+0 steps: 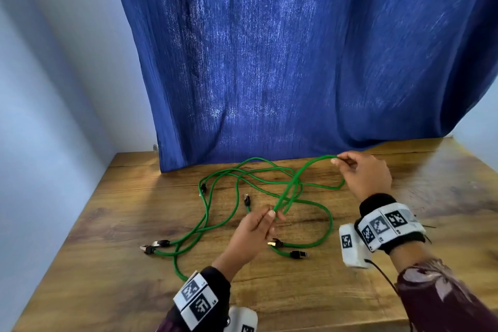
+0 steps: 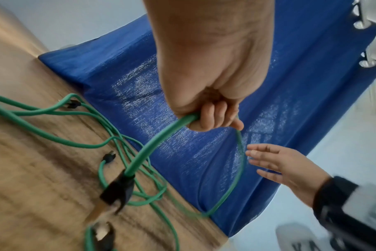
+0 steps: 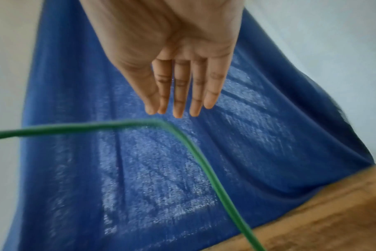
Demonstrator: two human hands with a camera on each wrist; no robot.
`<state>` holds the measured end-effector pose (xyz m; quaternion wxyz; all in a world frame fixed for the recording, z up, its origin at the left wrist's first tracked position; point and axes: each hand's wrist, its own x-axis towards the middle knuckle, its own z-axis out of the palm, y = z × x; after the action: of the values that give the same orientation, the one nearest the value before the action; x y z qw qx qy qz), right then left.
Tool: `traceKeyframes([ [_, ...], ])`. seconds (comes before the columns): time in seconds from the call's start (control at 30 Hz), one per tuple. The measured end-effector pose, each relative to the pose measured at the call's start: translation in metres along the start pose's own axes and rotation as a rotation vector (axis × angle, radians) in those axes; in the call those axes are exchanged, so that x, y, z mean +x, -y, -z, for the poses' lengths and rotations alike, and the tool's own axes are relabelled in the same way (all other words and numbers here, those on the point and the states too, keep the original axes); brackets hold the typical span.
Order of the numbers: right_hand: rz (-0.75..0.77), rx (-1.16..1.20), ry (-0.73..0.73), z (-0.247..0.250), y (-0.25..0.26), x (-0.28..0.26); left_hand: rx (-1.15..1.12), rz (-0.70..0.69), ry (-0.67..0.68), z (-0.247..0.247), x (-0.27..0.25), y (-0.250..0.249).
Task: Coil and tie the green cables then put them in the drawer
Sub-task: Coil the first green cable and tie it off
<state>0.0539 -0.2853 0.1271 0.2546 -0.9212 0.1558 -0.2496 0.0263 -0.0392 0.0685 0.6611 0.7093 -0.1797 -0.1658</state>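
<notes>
1. Your left hand (image 1: 257,226) grips one green cable (image 1: 289,191) in a closed fist, above the table (image 1: 107,264).
2. Your right hand (image 1: 363,175) has straight fingers; the cable loop lies against the fingertips.
3. The other cables (image 1: 215,197) lie tangled on the table, before the blue curtain (image 1: 296,62).

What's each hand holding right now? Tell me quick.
Left hand: grips the green cable.
Right hand: open, fingers straight, cable loop by the fingertips.

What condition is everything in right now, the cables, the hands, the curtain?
green cables: uncoiled, untied, tangled on the table.
held cable: lifted in a loop between the hands.
left hand: fingers curled round the held cable.
right hand: fingers straight, at the loop.
curtain: hanging, hem on the table.
</notes>
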Motion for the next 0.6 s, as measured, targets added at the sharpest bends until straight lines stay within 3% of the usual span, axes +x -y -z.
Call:
traceKeyframes([
  [0.03, 0.065, -0.026, 0.005, 0.000, 0.001, -0.002, 0.015, -0.029, -0.043, 0.001, 0.005, -0.002],
  [0.1, 0.353, 0.025, 0.070, -0.005, 0.006, -0.011, 0.040, -0.070, -0.082, 0.001, 0.018, -0.011],
  [0.17, 0.599, 0.062, 0.202, -0.010, 0.017, -0.021, 0.014, -0.095, -0.047, -0.001, 0.028, -0.022],
  [0.2, 0.650, 0.083, 0.265, -0.014, 0.020, -0.025, -0.014, -0.105, -0.014, -0.001, 0.032, -0.027],
  [0.27, 0.649, 0.190, 0.298, -0.017, 0.023, -0.027, -0.060, -0.115, 0.051, -0.004, 0.039, -0.036],
  [0.33, 0.620, 0.272, 0.241, -0.016, 0.021, -0.024, -0.080, -0.111, 0.079, -0.008, 0.043, -0.043],
  [0.6, 0.365, 0.528, -0.127, 0.033, 0.019, 0.014, -0.182, -0.126, -0.040, -0.027, 0.051, -0.055],
])
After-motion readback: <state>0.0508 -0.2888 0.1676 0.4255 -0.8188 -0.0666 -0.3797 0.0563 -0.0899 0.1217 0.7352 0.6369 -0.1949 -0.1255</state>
